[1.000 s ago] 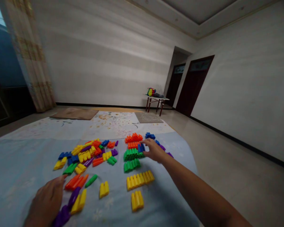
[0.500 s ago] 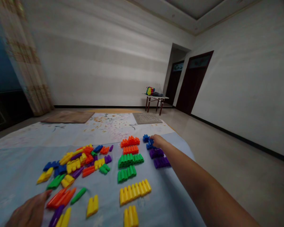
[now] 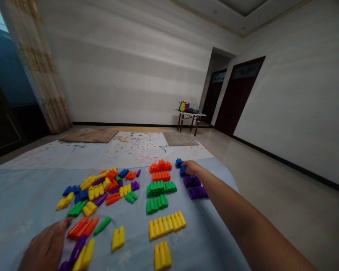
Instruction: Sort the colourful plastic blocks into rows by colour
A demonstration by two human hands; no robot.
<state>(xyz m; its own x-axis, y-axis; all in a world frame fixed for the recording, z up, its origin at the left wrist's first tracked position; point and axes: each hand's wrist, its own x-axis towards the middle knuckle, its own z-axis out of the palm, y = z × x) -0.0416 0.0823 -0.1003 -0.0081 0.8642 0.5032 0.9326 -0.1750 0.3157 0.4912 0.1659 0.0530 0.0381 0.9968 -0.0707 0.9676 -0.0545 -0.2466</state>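
Your right hand (image 3: 192, 168): arm stretched long across the sheet (image 3: 22, 195), wrist low, fingers down on the blue blocks (image 3: 179, 163) at the far right, just beyond the purple rows (image 3: 194, 181). Pinching one or only touching: cannot tell. Your left hand (image 3: 46, 246): flat, palm down, fingers spread, holding nothing, tips beside the orange pieces (image 3: 83, 227) near you. Judgement: the blocks look like hard plastic, so light, stiff, a bit slick. Take one across its long flanks, thumb against fingers.
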